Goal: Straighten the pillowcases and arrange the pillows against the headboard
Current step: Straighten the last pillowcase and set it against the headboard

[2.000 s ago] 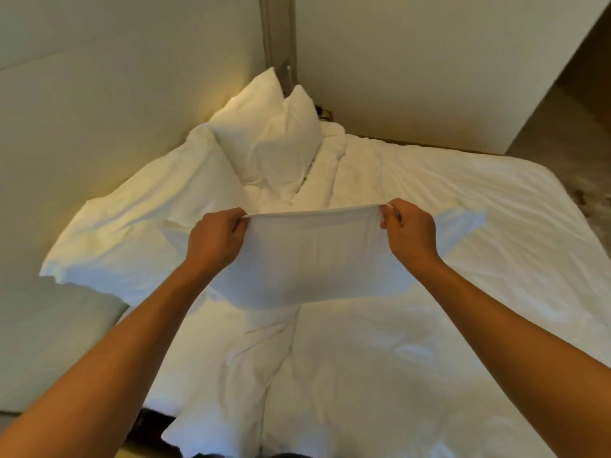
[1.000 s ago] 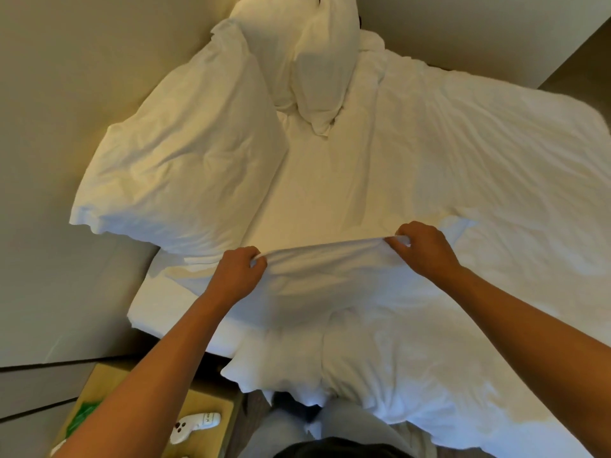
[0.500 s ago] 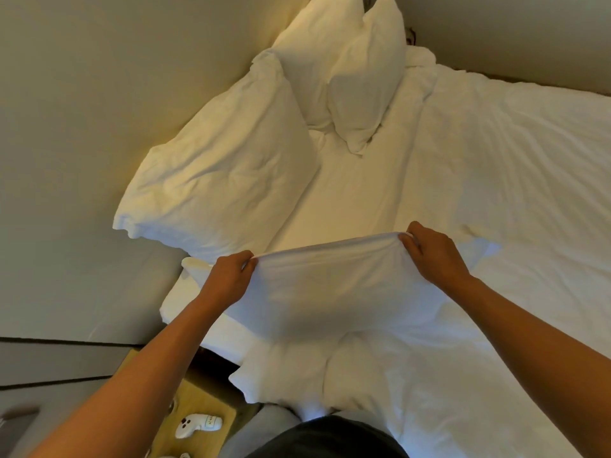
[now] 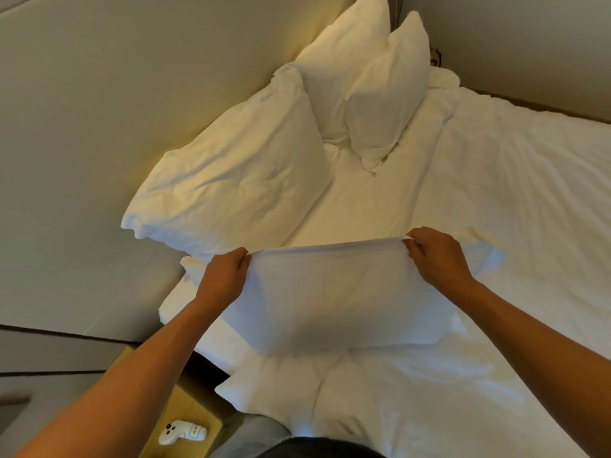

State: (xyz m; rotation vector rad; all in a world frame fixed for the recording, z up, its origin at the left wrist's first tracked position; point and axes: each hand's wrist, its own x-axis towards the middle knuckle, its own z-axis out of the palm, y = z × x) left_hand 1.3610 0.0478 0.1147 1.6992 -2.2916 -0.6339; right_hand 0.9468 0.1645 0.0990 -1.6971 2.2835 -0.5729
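I hold a white pillow (image 4: 330, 302) up over the near part of the bed, its top seam stretched taut. My left hand (image 4: 221, 279) pinches that seam on its left side and my right hand (image 4: 436, 256) pinches it on the right. A large creased pillow (image 4: 238, 180) leans against the padded headboard (image 4: 115, 110) at the left. Behind it, in the corner, a tall pillow (image 4: 340, 74) stands upright with a smaller pillow (image 4: 386, 104) leaning in front of it. Another white pillow (image 4: 297, 401) lies flat under the one I hold.
A white sheet (image 4: 512, 193) covers the mattress to the right. A wooden nightstand (image 4: 185, 411) sits at the lower left beside the bed, with a small white remote-like device (image 4: 182, 433) on it. A wall (image 4: 512, 38) runs along the far side.
The view dipped down towards the bed, then lifted back and closer to the headboard. Both hands keep their pinch on the pillow's top seam; it now hangs higher and tauter.
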